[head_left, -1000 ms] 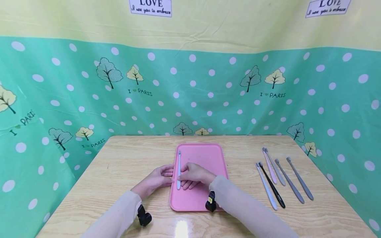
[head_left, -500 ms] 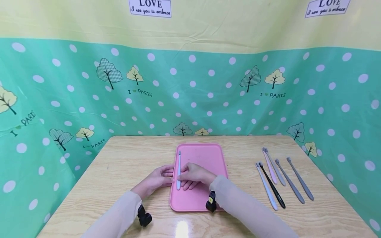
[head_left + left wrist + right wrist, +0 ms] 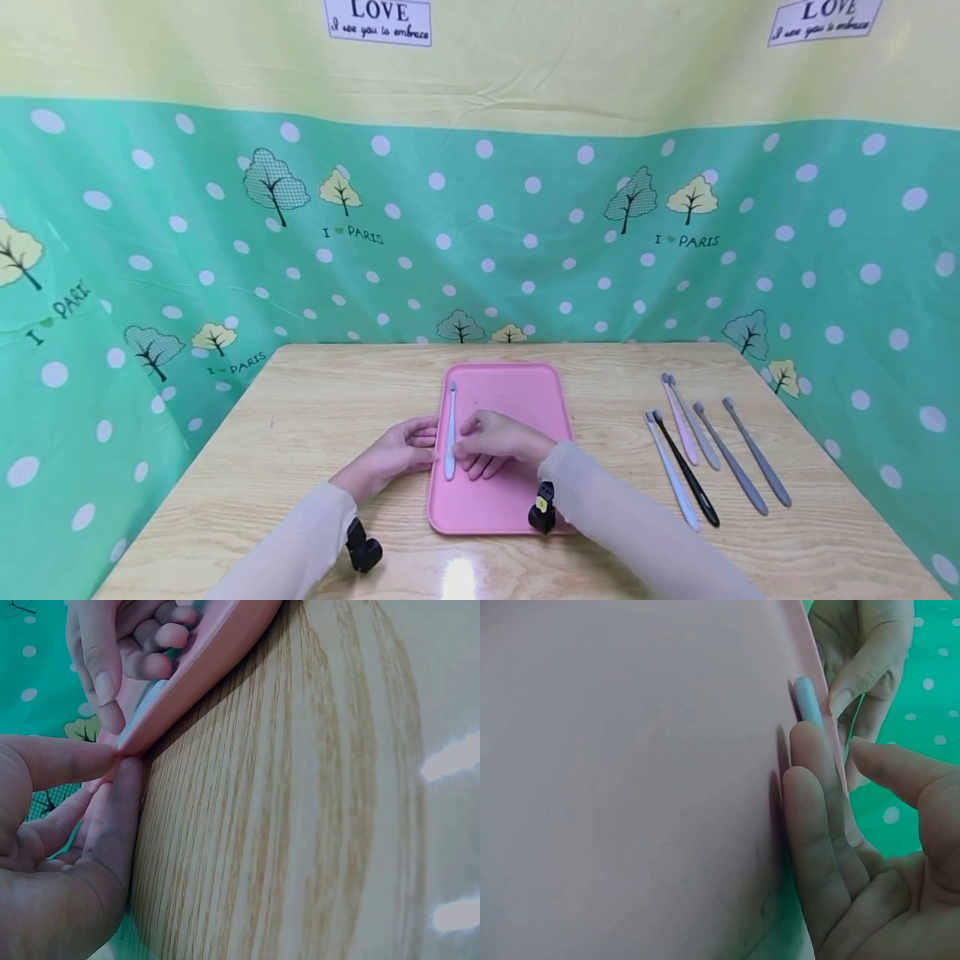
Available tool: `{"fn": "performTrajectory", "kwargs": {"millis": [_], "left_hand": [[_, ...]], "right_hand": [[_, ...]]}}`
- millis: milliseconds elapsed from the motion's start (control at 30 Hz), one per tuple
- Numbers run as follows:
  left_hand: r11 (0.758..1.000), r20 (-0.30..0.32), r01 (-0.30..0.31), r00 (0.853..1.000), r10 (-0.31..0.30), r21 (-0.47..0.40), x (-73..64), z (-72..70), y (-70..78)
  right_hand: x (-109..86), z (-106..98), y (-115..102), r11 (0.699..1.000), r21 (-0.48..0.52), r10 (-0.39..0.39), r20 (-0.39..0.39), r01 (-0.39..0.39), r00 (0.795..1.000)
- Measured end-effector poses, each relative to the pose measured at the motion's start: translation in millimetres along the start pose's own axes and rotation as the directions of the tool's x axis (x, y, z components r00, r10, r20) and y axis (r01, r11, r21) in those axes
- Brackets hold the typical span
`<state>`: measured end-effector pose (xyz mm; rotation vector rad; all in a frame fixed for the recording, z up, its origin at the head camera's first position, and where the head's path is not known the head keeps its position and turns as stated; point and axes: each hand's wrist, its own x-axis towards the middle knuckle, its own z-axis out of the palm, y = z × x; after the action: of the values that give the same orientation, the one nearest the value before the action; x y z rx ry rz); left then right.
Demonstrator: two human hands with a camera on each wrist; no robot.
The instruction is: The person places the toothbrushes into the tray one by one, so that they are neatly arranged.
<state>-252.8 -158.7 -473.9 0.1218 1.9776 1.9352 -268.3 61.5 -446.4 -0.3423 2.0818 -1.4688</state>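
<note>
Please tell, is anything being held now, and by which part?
The pink tray: the left hand pinches its left rim. The right hand is beside the light blue toothbrush, with no visible grip on it.

Tray (image 3: 510, 393) looks smooth plast., table (image 3: 345, 387) glossy wood w/ grain.

Right side of wood-grain table (image 3: 337, 383): six loose toothbrushes, heads toward the far edge, as a pale blue toothbrush (image 3: 672, 471) near a black toothbrush (image 3: 686, 468), a pink toothbrush (image 3: 680, 419) near a grey toothbrush (image 3: 693, 422), then two more grey ones (image 3: 730, 457) (image 3: 756, 450) apart to the right; bristles look too small to make out. Green polka-dot curtain (image 3: 480, 192) behind and both sides, printed with trees (image 3: 273, 183) and "PARIS" lettering (image 3: 363, 235); cream upper band (image 3: 600, 67) carries two "LOVE" labels (image 3: 378, 21) (image 3: 825, 21), tops cropped. Glare (image 3: 459, 575) on table's near part.
</note>
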Motion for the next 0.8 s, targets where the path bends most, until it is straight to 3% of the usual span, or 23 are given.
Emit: {"fn": "performTrajectory", "kwargs": {"millis": [533, 800], "left_hand": [[1.0, 0.003, -0.004, 1.0, 0.004, -0.01, -0.7, -0.6, -1.0], [1.0, -0.011, 0.006, 1.0, -0.006, -0.016, -1.2, 1.2, 0.7]], "right_hand": [[-14.9, -21, 5, 0.998, -0.057, -0.026, 0.019, 0.027, 0.999], [-31.6, -34, 6, 0.996, -0.077, -0.038, 0.008, 0.038, 0.999]]}}
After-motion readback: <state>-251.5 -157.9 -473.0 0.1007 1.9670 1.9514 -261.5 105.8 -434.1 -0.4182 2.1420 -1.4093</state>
